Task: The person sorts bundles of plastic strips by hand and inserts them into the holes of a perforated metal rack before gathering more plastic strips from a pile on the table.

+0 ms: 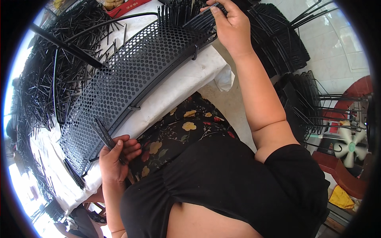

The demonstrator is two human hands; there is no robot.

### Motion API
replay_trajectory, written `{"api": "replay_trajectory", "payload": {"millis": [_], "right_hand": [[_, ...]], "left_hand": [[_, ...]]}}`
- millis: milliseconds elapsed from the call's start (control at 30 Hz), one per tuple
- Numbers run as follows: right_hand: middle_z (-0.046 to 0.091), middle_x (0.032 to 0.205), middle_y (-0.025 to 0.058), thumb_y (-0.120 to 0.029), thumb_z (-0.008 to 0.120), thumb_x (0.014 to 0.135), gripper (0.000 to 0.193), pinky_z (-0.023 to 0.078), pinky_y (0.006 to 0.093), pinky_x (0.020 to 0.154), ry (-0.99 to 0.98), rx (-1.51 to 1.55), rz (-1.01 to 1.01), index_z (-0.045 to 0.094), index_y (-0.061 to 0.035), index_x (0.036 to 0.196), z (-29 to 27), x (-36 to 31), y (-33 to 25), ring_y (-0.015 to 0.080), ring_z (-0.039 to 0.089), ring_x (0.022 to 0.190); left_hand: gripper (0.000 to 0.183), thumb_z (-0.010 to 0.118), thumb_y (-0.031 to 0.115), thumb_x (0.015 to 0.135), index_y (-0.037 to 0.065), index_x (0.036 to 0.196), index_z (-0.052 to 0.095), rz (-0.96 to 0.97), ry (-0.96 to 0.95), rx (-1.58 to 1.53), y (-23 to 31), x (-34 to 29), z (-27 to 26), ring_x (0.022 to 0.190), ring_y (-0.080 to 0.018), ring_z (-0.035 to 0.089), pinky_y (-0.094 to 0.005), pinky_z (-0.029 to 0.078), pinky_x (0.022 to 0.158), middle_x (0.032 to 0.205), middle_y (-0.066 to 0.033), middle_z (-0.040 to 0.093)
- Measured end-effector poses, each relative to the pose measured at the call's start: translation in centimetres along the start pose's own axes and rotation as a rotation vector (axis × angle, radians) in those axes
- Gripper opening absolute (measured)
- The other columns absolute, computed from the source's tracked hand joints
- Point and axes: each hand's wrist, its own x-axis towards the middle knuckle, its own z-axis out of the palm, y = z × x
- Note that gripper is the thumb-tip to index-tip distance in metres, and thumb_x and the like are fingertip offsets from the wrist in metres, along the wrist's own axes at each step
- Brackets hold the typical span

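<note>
A long black perforated panel with a solid rim lies slantwise across the covered table in front of me. Near its left end, my left hand holds a few thin black strips under the thumb, the other fingers loosely curled. At the panel's far right end, my right hand pinches a slim black strip between thumb and fingers. Beside it, black strips lie side by side along that end, and others stand upright like bristles. My right fingertips are partly hidden.
A large heap of loose black strips covers the table's left side. White cloth drapes the near edge. Finished-looking black bristled panels with wire rods are stacked at the right. A fan and yellow cloth are farther right.
</note>
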Motion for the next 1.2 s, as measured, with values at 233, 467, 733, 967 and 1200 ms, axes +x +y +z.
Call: {"api": "replay_trajectory", "payload": {"millis": [233, 467, 733, 967, 1200], "right_hand": [[0.067, 0.100, 0.0202, -0.008, 0.054, 0.092, 0.018, 0.051, 0.0349, 0.078, -0.124, -0.181, -0.134, 0.062, 0.0008, 0.106, 1.2, 1.7, -0.8, 0.0330, 0.067, 0.092], [0.063, 0.118, 0.0206, -0.018, 0.052, 0.095, 0.028, 0.034, 0.0494, 0.105, -0.127, -0.537, -0.417, 0.062, -0.0020, 0.116, 1.8, 3.4, 0.4, 0.0338, 0.051, 0.124], [0.061, 0.122, 0.0215, -0.020, 0.046, 0.098, 0.032, 0.030, 0.0517, 0.110, -0.317, -0.664, -0.393, 0.062, -0.0032, 0.120, 0.9, 4.8, 0.0, 0.0355, 0.053, 0.122], [0.066, 0.105, 0.0220, -0.021, 0.049, 0.097, 0.029, 0.045, 0.0463, 0.095, -0.290, -0.522, -0.260, 0.060, -0.0002, 0.114, 0.2, 3.8, -0.8, 0.0370, 0.063, 0.098], [0.065, 0.087, 0.0212, -0.018, 0.055, 0.093, 0.021, 0.050, 0.0412, 0.071, -0.295, -0.467, -0.118, 0.057, 0.0017, 0.100, -1.0, 3.8, -0.6, 0.0360, 0.065, 0.080]], "left_hand": [[0.023, 0.051, 0.007, 0.096, -0.011, 0.109, 0.055, -0.009, -0.018, -0.018, -0.1, 0.1, -0.1, 0.084, -0.0339, 0.069, -0.0428, 0.061, 0.073, 0.094, -0.0237, 0.066], [0.023, 0.052, 0.008, 0.096, -0.010, 0.108, 0.056, -0.003, -0.032, 0.009, -0.2, 0.0, -0.5, 0.084, -0.0331, 0.069, -0.0423, 0.061, 0.073, 0.093, -0.0230, 0.067], [0.023, 0.053, 0.010, 0.095, -0.009, 0.108, 0.056, -0.008, -0.024, 0.017, -0.2, -0.1, -0.3, 0.083, -0.0322, 0.069, -0.0423, 0.060, 0.073, 0.092, -0.0216, 0.067], [0.023, 0.054, 0.012, 0.095, -0.007, 0.107, 0.057, -0.013, 0.020, 0.040, -0.3, -0.4, 0.0, 0.081, -0.0301, 0.069, -0.0418, 0.060, 0.070, 0.090, -0.0190, 0.067], [0.021, 0.052, 0.010, 0.096, -0.008, 0.107, 0.058, -0.014, -0.009, 0.040, -0.2, -0.4, -0.1, 0.082, -0.0311, 0.069, -0.0409, 0.060, 0.072, 0.091, -0.0204, 0.067]]}}
